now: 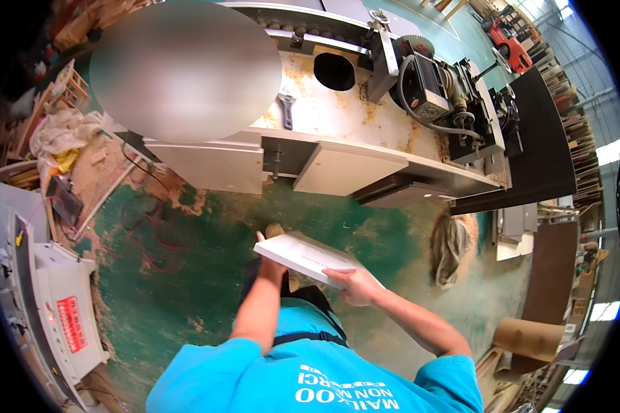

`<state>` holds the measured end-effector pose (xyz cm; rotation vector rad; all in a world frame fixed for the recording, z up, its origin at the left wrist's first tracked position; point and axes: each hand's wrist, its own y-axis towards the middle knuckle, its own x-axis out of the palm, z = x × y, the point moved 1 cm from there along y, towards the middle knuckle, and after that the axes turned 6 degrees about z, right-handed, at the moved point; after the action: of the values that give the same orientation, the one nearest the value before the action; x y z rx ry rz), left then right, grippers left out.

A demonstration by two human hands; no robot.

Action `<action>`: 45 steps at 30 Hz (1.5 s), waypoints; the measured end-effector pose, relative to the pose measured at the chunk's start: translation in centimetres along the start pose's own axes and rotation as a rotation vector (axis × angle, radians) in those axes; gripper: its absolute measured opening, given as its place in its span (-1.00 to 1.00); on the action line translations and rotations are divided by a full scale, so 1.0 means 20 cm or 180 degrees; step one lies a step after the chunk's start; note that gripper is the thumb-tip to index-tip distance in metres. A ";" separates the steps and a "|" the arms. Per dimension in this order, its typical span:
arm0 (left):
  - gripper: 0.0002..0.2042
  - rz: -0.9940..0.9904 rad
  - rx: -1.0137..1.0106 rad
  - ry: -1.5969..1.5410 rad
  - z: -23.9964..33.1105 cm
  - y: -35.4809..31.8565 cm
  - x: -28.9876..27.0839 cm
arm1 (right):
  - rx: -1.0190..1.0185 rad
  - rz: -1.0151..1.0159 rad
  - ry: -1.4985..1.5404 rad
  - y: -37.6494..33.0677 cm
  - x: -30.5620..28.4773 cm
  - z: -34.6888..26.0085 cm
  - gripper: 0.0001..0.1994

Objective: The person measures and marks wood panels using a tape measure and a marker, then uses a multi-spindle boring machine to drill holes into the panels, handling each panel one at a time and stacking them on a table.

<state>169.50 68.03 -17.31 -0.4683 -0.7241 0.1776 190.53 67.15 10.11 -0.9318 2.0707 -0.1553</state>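
Observation:
A flat white panel, with small faint print along its near face, is held tilted in front of my waist. My left hand grips its left end, with the thumb showing at the edge and the other fingers mostly hidden. Near the right end, my right hand grasps the near side, a finger stretched along the face and the rest curled under. Beyond the panel stands a long woodworking machine with a stained, light bed. An adjustable wrench lies on that bed.
A motor unit with hoses and a toothed disc sits on the machine's right part. Below, a cabinet door hangs open. A white machine stands at left; a cloth bundle lies on the green floor. A large blur covers the upper left.

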 end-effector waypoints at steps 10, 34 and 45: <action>-0.41 0.0149 -0.1889 -0.1058 0.18 0.30 0.56 | -0.0349 0.0169 0.0238 0.10 -0.42 0.72 -0.23; -0.68 0.1689 -0.1450 -0.1311 -0.43 1.42 0.62 | -0.0857 0.0054 -0.0103 1.10 -0.84 1.86 -0.32; -0.62 0.1718 -0.1264 -0.0933 -0.34 1.59 0.65 | -0.0436 0.0134 -0.0231 1.27 -0.85 1.88 -0.36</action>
<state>183.84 97.70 -29.00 -1.0302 -0.9120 0.6247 210.42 104.58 -13.53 -0.9610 2.0518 0.0428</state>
